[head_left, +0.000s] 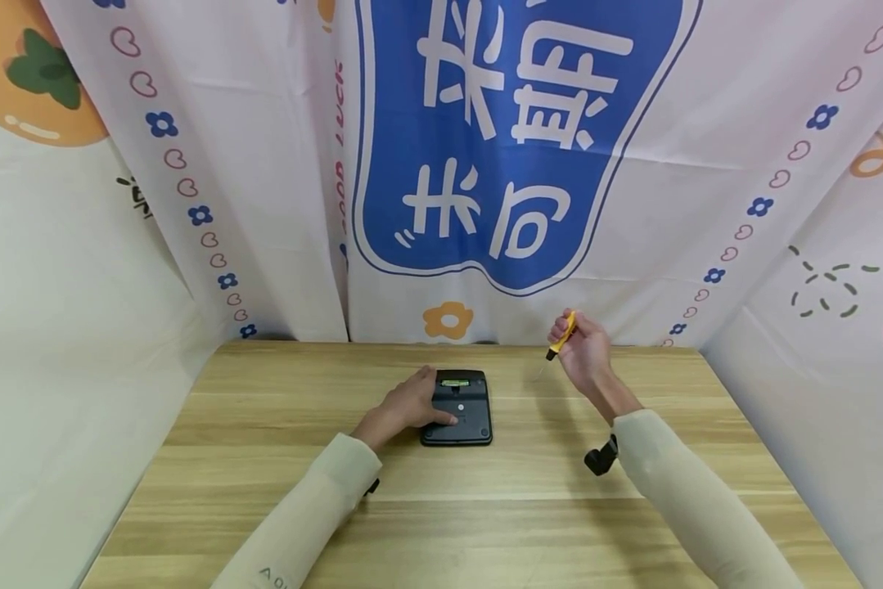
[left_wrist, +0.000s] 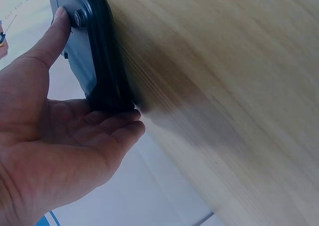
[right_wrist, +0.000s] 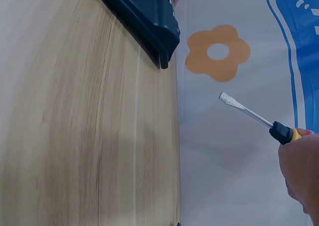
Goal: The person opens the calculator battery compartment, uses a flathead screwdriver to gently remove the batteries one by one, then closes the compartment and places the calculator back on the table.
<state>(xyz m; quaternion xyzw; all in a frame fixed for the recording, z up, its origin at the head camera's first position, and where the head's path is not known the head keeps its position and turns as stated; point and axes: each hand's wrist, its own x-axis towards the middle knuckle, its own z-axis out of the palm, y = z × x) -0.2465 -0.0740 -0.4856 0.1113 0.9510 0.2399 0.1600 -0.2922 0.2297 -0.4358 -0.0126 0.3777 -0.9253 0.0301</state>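
A black calculator lies face down on the wooden table, its back upward. Near its far end, an uncovered slot shows a green battery. My left hand grips the calculator's left side; in the left wrist view the thumb presses on the back and the other fingers reach around the edge. Raised to the right of the calculator, my right hand holds a yellow-and-black screwdriver by its handle. The flat-bladed metal shaft points away from the fist, apart from the calculator.
The wooden tabletop ends at the back against a white printed curtain with a blue panel. White cloth also hangs at the left and right sides. A black wrist camera hangs under the right sleeve.
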